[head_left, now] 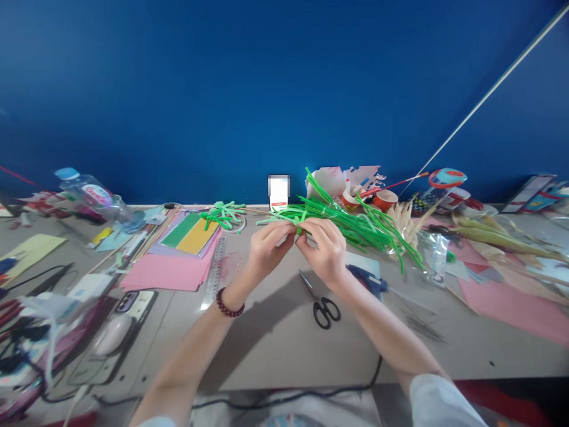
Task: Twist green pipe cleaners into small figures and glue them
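Over the middle of the desk, my left hand [269, 249] and my right hand [325, 249] meet with their fingertips pinched on a green pipe cleaner [299, 230]. Most of the held piece is hidden by the fingers. Just behind and right of my right hand spreads a loose bundle of green pipe cleaners [373, 222]. A shape of bent green pipe cleaners [222, 214] lies to the left, on coloured sheets. Below my right hand rest scissors with black handles [322, 309], their blades slightly apart or closed; I cannot tell which.
A glue gun [368, 279] lies beside my right forearm. Left are pink paper [166, 273], a clear ruler [216, 270], a phone [133, 303] and a plastic bottle [95, 193]. A lit screen [279, 193] stands against the blue wall. Corn husks [498, 234] lie right.
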A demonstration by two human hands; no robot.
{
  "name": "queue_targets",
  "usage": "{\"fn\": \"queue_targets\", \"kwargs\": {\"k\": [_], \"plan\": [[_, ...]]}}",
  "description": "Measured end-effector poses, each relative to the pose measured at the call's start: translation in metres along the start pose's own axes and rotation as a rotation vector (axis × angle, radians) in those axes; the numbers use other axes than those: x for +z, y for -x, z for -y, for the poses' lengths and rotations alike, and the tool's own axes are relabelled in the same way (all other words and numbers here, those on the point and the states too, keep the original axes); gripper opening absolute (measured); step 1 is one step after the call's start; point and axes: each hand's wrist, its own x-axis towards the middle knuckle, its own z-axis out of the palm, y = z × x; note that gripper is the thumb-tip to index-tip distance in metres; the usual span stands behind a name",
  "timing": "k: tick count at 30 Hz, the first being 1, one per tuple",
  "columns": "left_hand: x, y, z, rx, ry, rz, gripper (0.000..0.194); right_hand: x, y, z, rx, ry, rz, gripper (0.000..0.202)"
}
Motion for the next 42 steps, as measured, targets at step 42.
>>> {"fn": "queue_targets", "kwargs": {"k": [42], "plan": [[-0.004, -0.006, 0.0, -0.494, 0.399, 0.069, 0.014, 0.001, -0.014, -0.008, 0.798, -0.935, 0.269, 0.022]]}}
